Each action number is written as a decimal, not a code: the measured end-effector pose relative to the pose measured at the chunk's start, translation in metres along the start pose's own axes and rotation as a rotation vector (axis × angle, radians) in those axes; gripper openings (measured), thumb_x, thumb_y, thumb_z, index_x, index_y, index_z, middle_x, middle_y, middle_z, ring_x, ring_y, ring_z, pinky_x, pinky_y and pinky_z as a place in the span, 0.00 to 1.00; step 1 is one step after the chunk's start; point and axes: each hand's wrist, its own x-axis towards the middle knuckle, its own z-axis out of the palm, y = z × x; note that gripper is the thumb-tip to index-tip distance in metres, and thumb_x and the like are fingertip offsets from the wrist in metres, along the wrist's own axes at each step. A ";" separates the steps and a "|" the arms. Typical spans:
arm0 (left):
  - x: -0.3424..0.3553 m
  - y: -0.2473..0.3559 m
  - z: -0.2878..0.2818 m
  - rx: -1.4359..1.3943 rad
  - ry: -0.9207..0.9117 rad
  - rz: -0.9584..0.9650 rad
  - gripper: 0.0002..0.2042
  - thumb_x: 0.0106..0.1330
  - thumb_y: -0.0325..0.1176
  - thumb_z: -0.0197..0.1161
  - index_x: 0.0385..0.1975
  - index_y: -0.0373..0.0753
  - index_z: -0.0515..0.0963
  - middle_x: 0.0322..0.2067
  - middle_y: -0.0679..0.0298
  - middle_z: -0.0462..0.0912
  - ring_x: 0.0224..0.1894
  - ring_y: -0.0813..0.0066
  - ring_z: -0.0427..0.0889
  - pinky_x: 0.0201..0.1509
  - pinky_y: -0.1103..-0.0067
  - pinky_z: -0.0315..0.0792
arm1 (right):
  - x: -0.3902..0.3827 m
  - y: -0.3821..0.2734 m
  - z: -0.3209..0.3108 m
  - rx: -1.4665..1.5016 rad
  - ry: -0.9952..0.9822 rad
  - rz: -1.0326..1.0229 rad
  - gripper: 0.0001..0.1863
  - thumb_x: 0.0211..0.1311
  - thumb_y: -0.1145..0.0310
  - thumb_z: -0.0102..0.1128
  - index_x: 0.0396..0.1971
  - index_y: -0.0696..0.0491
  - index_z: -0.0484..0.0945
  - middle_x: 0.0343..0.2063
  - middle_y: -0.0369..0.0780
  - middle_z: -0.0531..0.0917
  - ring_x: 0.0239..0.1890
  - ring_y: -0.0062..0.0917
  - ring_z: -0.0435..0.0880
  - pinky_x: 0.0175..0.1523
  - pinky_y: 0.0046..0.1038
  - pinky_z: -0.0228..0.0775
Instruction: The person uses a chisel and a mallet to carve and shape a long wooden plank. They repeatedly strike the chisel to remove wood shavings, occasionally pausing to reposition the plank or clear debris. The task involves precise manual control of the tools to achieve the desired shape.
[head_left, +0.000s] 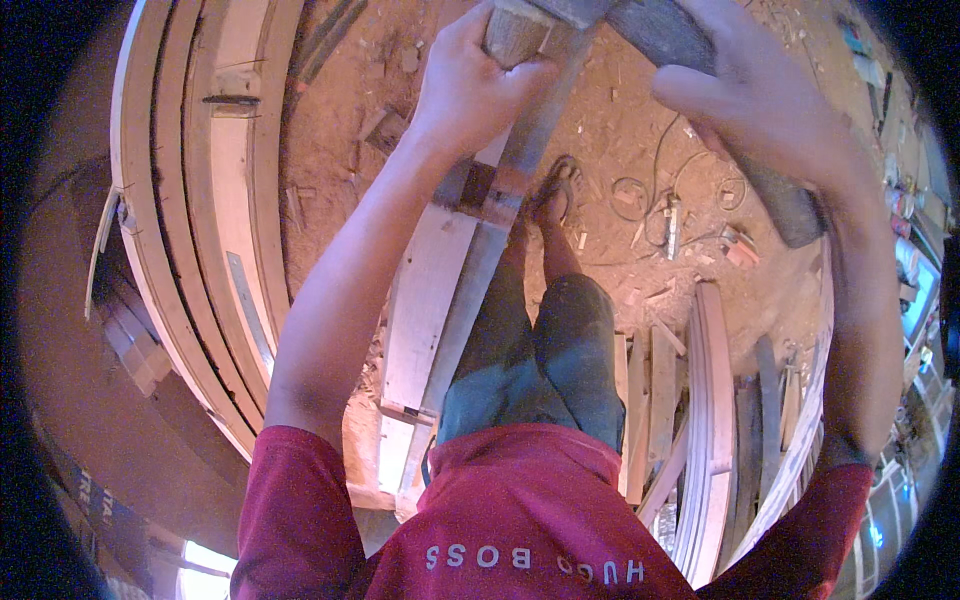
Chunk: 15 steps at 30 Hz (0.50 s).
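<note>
My left hand (475, 90), at the top of the view, is closed around a short wooden block (515, 38) with a squared end. It is over the far part of a long pale timber beam (425, 285), which has dark cut-outs in it. At the upper right my right hand (750, 95) grips a thick, dark bar-shaped piece (775, 200). One end of this piece slants down below the wrist; the other reaches toward the block. A grey thing (575, 10) beside the block is cut off by the top edge, so its kind cannot be told.
Several long planks (185, 220) stand at the left. More boards (705, 430) lie at the lower right. A cable (655, 185) curls over the earthen floor (620, 120), among wood chips. My foot (555, 190) is close beside the beam.
</note>
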 end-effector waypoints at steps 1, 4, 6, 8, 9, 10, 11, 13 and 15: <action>-0.002 0.000 0.000 -0.054 -0.021 -0.010 0.19 0.49 0.28 0.60 0.44 0.37 0.76 0.35 0.61 0.81 0.38 0.75 0.78 0.46 0.79 0.71 | -0.003 -0.010 -0.019 0.092 -0.139 0.102 0.21 0.53 0.71 0.59 0.46 0.62 0.69 0.25 0.37 0.75 0.23 0.19 0.76 0.28 0.21 0.69; -0.018 -0.012 -0.030 -0.003 0.075 -0.065 0.13 0.54 0.28 0.59 0.41 0.37 0.76 0.32 0.64 0.80 0.32 0.76 0.76 0.38 0.80 0.70 | -0.017 0.005 0.007 -0.227 0.144 -0.057 0.22 0.50 0.72 0.59 0.46 0.62 0.69 0.27 0.37 0.75 0.24 0.18 0.74 0.29 0.21 0.68; -0.024 -0.007 -0.066 -0.044 0.248 -0.095 0.10 0.56 0.27 0.62 0.37 0.35 0.76 0.30 0.64 0.80 0.27 0.78 0.76 0.27 0.82 0.70 | -0.040 0.005 0.023 -0.293 0.378 -0.031 0.23 0.48 0.72 0.59 0.46 0.63 0.70 0.27 0.37 0.75 0.24 0.18 0.73 0.29 0.21 0.67; -0.046 0.007 -0.076 -0.208 0.347 -0.119 0.10 0.54 0.25 0.63 0.36 0.35 0.76 0.28 0.64 0.80 0.25 0.80 0.77 0.26 0.83 0.71 | -0.048 -0.014 0.026 -0.027 0.322 0.094 0.24 0.47 0.73 0.60 0.47 0.63 0.71 0.27 0.37 0.75 0.24 0.18 0.73 0.30 0.22 0.67; -0.056 0.010 -0.067 -0.181 0.369 -0.027 0.08 0.54 0.23 0.63 0.34 0.34 0.76 0.26 0.65 0.80 0.26 0.80 0.78 0.29 0.82 0.73 | -0.050 -0.017 0.025 0.099 0.293 0.131 0.24 0.46 0.73 0.60 0.47 0.64 0.71 0.27 0.37 0.75 0.24 0.18 0.73 0.30 0.23 0.66; -0.068 0.013 -0.058 -0.153 0.391 0.064 0.07 0.53 0.21 0.64 0.32 0.34 0.77 0.24 0.66 0.80 0.26 0.80 0.79 0.32 0.82 0.75 | -0.050 -0.008 0.018 0.213 0.240 0.106 0.25 0.45 0.73 0.60 0.47 0.64 0.71 0.27 0.36 0.75 0.24 0.18 0.73 0.30 0.23 0.66; -0.078 0.017 -0.046 -0.278 0.418 0.060 0.09 0.52 0.18 0.63 0.33 0.33 0.76 0.27 0.64 0.81 0.27 0.79 0.80 0.32 0.80 0.76 | -0.053 -0.005 0.016 0.247 0.224 0.081 0.25 0.45 0.73 0.60 0.48 0.64 0.71 0.27 0.37 0.76 0.24 0.18 0.73 0.30 0.23 0.66; -0.088 0.012 -0.044 -0.311 0.380 0.094 0.11 0.52 0.17 0.62 0.36 0.33 0.75 0.28 0.64 0.81 0.27 0.80 0.79 0.30 0.81 0.75 | -0.057 -0.003 0.018 0.232 0.200 0.023 0.26 0.45 0.73 0.59 0.48 0.64 0.71 0.26 0.37 0.76 0.24 0.19 0.73 0.30 0.23 0.66; -0.096 0.020 -0.041 -0.336 0.365 0.054 0.12 0.52 0.16 0.62 0.37 0.33 0.74 0.29 0.64 0.80 0.28 0.80 0.78 0.31 0.81 0.75 | -0.061 -0.012 0.024 0.084 0.203 -0.028 0.25 0.45 0.73 0.59 0.48 0.63 0.71 0.25 0.38 0.76 0.23 0.20 0.73 0.30 0.24 0.67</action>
